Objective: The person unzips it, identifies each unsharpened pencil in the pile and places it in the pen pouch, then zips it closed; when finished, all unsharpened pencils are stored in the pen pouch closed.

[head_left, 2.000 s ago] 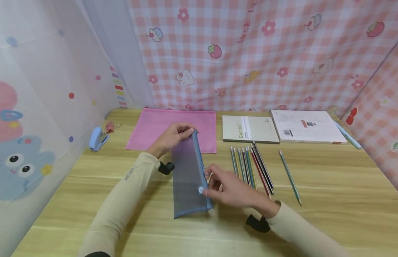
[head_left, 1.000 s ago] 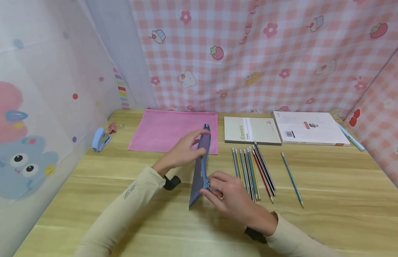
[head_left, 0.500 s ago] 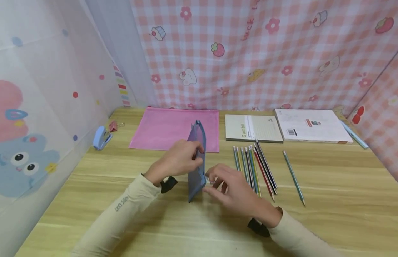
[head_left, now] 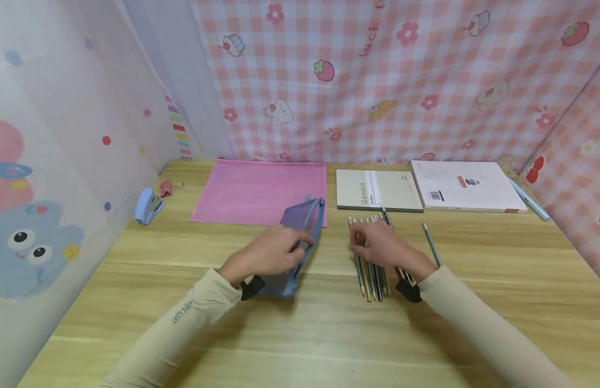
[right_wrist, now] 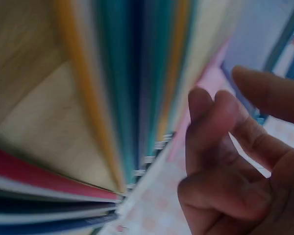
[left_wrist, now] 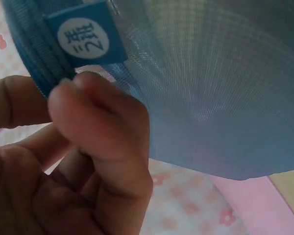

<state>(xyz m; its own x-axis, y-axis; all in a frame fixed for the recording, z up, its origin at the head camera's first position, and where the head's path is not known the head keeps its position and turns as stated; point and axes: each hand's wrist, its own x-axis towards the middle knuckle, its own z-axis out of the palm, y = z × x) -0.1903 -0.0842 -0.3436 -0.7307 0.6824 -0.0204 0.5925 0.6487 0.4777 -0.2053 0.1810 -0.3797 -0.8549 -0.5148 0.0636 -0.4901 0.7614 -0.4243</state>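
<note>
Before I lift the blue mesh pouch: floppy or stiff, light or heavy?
Likely floppy: the blue mesh pouch has a zipper edge that bows where the left hand holds it. Probably light, since its wall is thin and see-through. The edge may flex less, as its band looks thicker than the mesh.

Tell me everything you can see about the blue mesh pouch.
The blue mesh pouch looks thin and see-through, with a blue zipper edge and a blue tag showing writing in a white circle. Its mouth looks open, the two edges apart at the far end. The left hand pinches the zipper edge, holding the pouch tilted. In the head view it overlaps the pink pouch; contact is unclear.
</note>
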